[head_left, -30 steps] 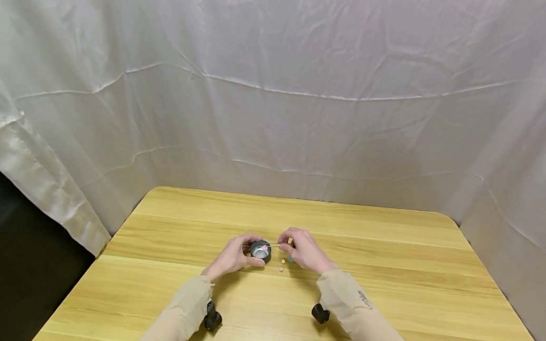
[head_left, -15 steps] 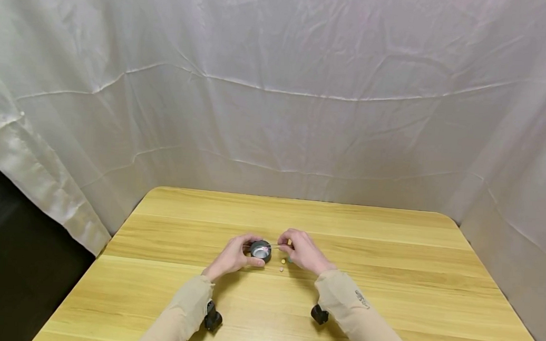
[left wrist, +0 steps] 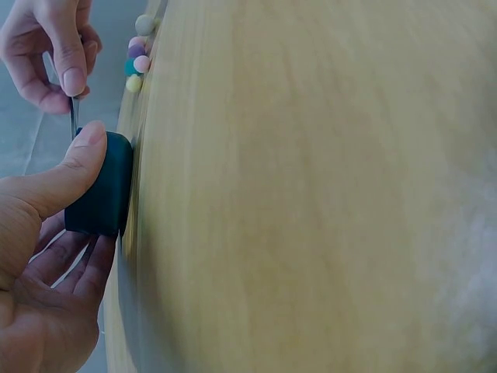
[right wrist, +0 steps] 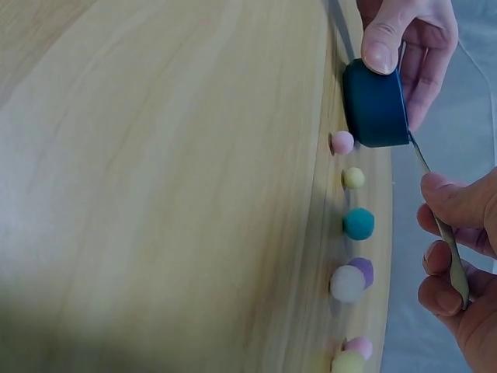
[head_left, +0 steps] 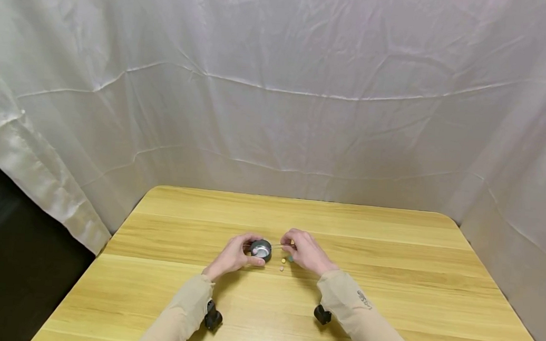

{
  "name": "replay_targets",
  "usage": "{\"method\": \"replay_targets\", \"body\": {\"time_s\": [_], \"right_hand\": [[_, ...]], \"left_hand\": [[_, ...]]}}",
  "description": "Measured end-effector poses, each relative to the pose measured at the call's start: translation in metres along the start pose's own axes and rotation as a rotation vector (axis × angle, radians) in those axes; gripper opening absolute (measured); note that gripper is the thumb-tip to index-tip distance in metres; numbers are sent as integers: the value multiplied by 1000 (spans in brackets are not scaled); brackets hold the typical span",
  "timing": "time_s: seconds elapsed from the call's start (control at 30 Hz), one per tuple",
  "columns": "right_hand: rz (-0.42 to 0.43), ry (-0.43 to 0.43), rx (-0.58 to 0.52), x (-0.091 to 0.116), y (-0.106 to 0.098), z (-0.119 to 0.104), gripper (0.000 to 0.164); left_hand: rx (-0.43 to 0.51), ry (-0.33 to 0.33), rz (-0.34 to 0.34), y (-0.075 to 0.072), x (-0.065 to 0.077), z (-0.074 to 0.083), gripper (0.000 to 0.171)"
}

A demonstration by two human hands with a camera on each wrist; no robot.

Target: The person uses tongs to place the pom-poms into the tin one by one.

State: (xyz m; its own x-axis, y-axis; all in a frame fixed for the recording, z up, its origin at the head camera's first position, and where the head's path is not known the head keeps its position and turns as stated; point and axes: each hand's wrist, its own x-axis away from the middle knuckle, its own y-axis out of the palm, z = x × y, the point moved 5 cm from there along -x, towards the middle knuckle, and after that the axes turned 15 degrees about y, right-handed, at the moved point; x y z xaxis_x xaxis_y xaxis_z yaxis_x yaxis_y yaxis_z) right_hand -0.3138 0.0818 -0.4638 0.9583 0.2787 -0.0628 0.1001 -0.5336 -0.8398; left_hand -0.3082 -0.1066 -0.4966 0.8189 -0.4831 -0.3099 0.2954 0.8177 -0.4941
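Observation:
My left hand [head_left: 234, 255] holds a small dark bowl [right wrist: 377, 105] with a silvery inside, thumb on one side and fingers round the other. A small pale pink ball [head_left: 255, 251] shows inside it, against the left part of the wall. In my right hand [head_left: 306, 251] a slim metal spoon [right wrist: 449, 245] is pinched between thumb and fingers, its widened handle end towards the palm. The thin shaft reaches the bowl's right rim; its far end is hidden behind the bowl in the right wrist view.
Several small fuzzy balls lie on the wooden table [head_left: 388, 284] right of the bowl: a pink one [right wrist: 342, 142], a yellow one [right wrist: 354, 178], a teal one [right wrist: 359, 224], a white one [right wrist: 347, 284] beside a purple one [right wrist: 365, 269]. A pale curtain [head_left: 276, 128] hangs behind.
The pink ball, earlier near the bowl's upper right by the spoon, now lies at the left inside the bowl. My right hand has drawn slightly right with the spoon; the left stays put.

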Motion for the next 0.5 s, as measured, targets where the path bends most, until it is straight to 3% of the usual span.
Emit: {"method": "replay_targets", "body": {"time_s": [0.5], "right_hand": [[13, -21, 19, 4, -13, 1, 7]], "left_hand": [[-14, -12, -2, 0, 0, 3, 58]]}}
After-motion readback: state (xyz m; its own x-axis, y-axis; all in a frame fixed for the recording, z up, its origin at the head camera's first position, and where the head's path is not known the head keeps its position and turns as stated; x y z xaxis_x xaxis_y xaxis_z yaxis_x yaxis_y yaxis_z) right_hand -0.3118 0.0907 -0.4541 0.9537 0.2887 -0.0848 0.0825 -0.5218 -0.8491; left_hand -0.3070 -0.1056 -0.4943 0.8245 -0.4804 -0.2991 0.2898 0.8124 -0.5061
